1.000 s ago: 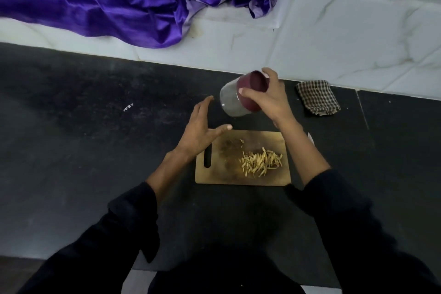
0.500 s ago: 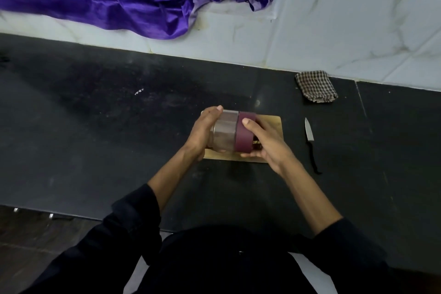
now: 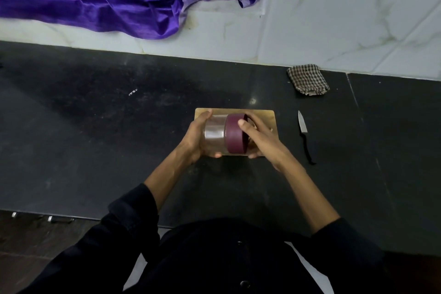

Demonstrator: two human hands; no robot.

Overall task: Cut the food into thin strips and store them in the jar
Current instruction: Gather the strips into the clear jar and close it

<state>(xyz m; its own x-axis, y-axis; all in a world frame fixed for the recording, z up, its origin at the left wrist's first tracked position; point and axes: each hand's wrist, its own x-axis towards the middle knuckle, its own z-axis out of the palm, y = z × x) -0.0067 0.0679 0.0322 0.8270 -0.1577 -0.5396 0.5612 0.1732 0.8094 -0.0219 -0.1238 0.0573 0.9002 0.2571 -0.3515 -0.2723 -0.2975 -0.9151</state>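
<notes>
Sideways, unlabelled jar between both hands, maroon lid.

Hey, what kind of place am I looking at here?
Most likely a home kitchen counter: a dark stone worktop against a white marble-look tiled wall, with a wooden cutting board, a small black-handled paring knife and a folded checked dishcloth on it.

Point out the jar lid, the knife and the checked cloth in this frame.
jar lid (image 3: 235, 137): head view, on the maroon side wall.
knife (image 3: 302, 123): head view, on the blade.
checked cloth (image 3: 307, 79): head view, on the middle of the folded fabric.
</notes>
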